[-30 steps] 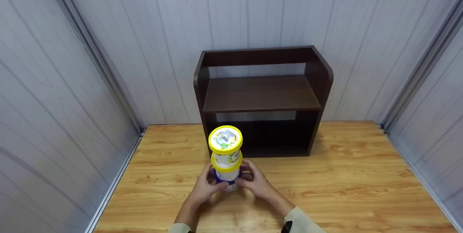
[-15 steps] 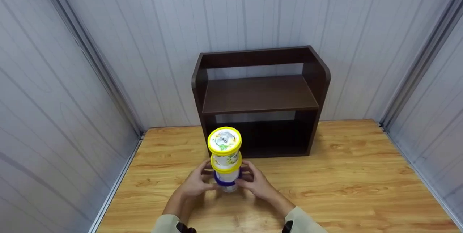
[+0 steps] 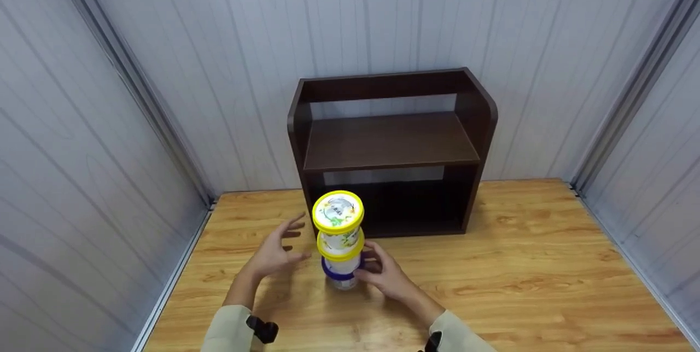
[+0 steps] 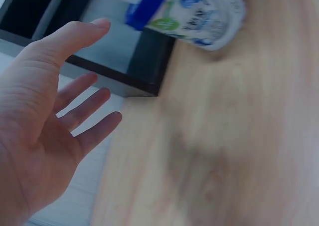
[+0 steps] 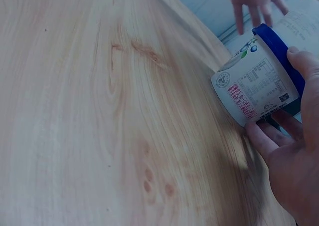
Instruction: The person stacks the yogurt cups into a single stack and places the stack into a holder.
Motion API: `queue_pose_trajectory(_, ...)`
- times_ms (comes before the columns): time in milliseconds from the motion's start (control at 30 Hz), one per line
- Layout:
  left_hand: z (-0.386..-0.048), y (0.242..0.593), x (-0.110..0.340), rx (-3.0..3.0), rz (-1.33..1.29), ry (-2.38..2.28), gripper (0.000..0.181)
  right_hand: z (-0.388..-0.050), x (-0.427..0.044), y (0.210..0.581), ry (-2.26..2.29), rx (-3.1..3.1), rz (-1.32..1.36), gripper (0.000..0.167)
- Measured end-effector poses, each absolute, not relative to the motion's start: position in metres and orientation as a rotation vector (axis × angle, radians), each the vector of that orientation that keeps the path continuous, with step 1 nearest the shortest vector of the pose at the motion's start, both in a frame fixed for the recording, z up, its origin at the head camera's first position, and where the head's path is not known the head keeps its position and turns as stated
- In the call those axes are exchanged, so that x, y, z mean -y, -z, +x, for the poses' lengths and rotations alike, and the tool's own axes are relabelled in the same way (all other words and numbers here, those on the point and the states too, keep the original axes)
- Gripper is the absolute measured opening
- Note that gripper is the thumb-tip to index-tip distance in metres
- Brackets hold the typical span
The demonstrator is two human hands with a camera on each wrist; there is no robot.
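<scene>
Three tubs stand stacked upright on the wooden table [image 3: 525, 281]. At the bottom is a yogurt-style tub with a blue lid [image 3: 343, 275], printed with blueberries in the left wrist view. On it sits a white tub with a yellow lid [image 3: 340, 253], and another yellow-lidded tub [image 3: 338, 212] tops the stack. My right hand [image 3: 389, 276] holds the blue-lidded tub from the right, thumb at the lid and fingers round its side. To the left, my left hand [image 3: 275, 251] is apart from the stack, fingers spread and holding nothing.
Behind the stack stands a dark brown two-tier shelf [image 3: 391, 141], its front left corner close to the tubs. Pale panelled walls [image 3: 262, 68] enclose the table at the back and on both sides.
My left hand has let go of the blue-lidded tub and moved away to the left, its fingers spreading. The right hand and the stack have stayed in place.
</scene>
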State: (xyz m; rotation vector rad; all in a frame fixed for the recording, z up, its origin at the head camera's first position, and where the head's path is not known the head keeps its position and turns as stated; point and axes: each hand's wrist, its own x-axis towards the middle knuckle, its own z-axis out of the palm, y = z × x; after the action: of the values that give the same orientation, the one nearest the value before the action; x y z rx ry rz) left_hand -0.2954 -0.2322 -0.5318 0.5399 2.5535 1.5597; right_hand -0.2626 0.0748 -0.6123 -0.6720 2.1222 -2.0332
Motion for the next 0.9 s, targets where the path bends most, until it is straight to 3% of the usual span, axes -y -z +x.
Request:
queue_pose_trajectory(367, -0.305, 0.488, 0.241, -2.705, 0.536, -1.608, 0.082, -0.259, -0.073, 0.61, 2.042, -2.109, -0.679, 0.065)
queue_pose_trajectory(900, -0.317, 0.45, 0.238, -2.806, 0.68, -1.872, 0.09, -0.259, -0.067, 0.613, 2.042, -2.099, -0.653, 0.072)
